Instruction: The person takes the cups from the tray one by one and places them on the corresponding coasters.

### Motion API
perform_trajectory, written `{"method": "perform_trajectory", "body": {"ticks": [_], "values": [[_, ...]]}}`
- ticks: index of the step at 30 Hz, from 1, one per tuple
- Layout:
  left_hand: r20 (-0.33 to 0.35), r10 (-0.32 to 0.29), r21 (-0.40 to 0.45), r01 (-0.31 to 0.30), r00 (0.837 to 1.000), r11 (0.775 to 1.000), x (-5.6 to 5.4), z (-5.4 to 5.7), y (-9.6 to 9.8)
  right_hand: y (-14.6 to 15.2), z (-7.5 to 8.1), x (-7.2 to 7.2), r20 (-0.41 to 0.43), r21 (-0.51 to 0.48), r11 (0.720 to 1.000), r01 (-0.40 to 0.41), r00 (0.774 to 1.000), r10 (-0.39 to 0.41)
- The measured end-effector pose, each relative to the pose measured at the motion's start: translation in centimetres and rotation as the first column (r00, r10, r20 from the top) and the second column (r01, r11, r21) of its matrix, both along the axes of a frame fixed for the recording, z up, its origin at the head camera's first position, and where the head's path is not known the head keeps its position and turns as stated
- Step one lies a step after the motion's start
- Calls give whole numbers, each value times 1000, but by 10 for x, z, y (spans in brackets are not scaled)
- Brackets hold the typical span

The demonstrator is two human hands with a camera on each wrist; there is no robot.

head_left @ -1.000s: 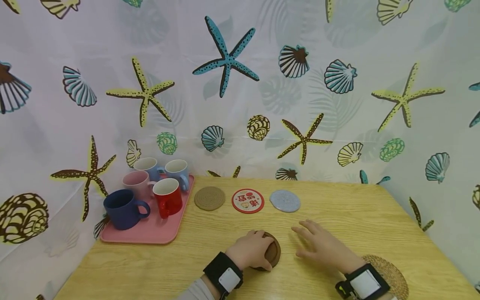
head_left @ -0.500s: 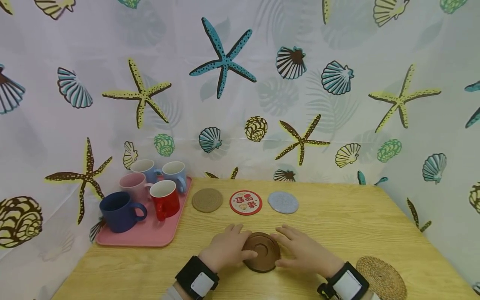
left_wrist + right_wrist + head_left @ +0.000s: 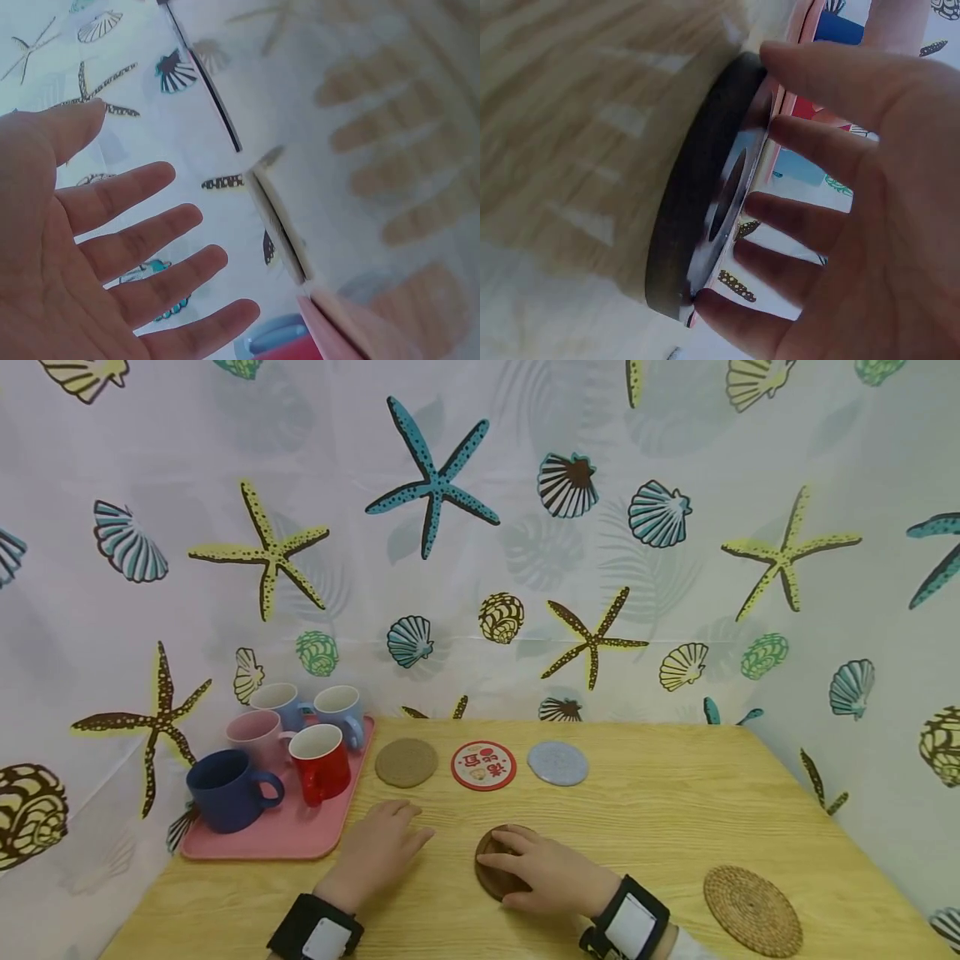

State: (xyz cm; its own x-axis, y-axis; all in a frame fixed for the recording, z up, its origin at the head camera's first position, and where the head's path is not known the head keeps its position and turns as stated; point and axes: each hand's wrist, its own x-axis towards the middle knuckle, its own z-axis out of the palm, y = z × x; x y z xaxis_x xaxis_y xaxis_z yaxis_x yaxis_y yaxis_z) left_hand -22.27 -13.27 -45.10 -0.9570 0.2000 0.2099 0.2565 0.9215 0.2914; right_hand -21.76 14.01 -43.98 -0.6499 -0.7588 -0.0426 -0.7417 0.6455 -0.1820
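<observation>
My right hand (image 3: 555, 874) lies over a round dark-brown coaster (image 3: 498, 883) with a ring in its centre. In the right wrist view the fingers are spread and nearly straight across the coaster (image 3: 686, 199). The thumb tip meets its rim at one side and the little finger reaches the rim at the other. My left hand (image 3: 378, 845) hovers off to the left, by the pink tray's front right corner, holding nothing. Its fingers stand apart and extended in the left wrist view, with a pale mirrored hand image beside them.
On the pink tray (image 3: 300, 846) stand a navy mug (image 3: 223, 793), a red mug (image 3: 330, 762), a pink mug (image 3: 255, 735) and two light-blue mugs. Behind the hands lie a tan coaster (image 3: 406, 762), a red-rimmed coaster (image 3: 483, 766) and a pale-blue coaster (image 3: 558, 763). A woven mat (image 3: 752, 910) lies right.
My left hand, earlier gripping the brown coaster, has let go and moved left. The right hand has come from the right to lie over it. The coaster stays about where it was.
</observation>
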Motion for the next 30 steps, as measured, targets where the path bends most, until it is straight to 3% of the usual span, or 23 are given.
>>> {"method": "perform_trajectory", "body": {"ticks": [8,18,24,30], "values": [[2,34,19,-34,999,999,2,4,-12,21,-1,-1,75,-32,995,91,993,-88],[17,20,33,-21,1000,999,8,11,-11,80,-4,-11,105,-79,974,214,973,-205],[30,18,32,-19,999,999,9,11,-9,112,-3,-23,151,-106,945,308,945,-291],[26,14,26,-15,1000,1000,9,11,-9,136,-8,-44,88,-116,934,338,940,-329]]}}
